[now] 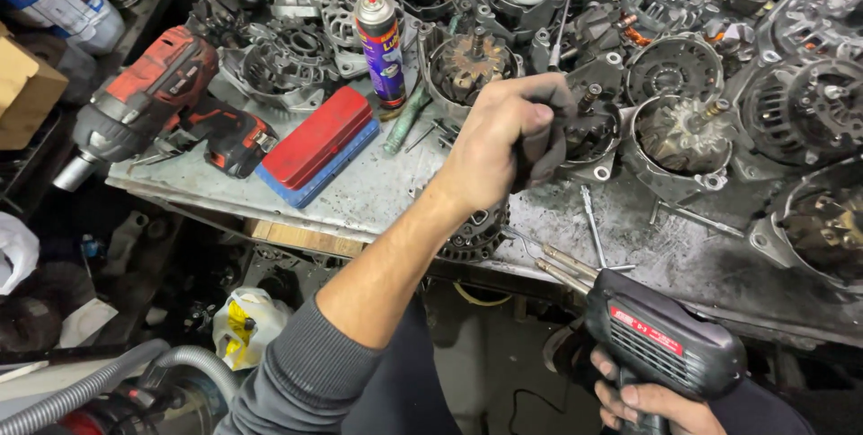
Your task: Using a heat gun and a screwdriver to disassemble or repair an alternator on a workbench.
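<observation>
My left hand (503, 143) is raised over the metal workbench (378, 192), closed around a dark grey rag (546, 152) that hangs from my fist. Under my wrist lies a round finned alternator part (476, 235), mostly hidden by my arm. My right hand (643, 399) is low at the bench's front edge, gripping the handle of a black electric power tool (665, 341) with a vented body and a red label. The tool's nose points left, below the bench edge.
Several alternator housings and rotors (679, 134) crowd the bench's back and right. A red cordless impact driver (166, 102), a red and blue case (316, 146) and a spray can (382, 48) sit at left. Long bolts (575, 264) lie near the front edge. A grey hose (90, 386) runs below.
</observation>
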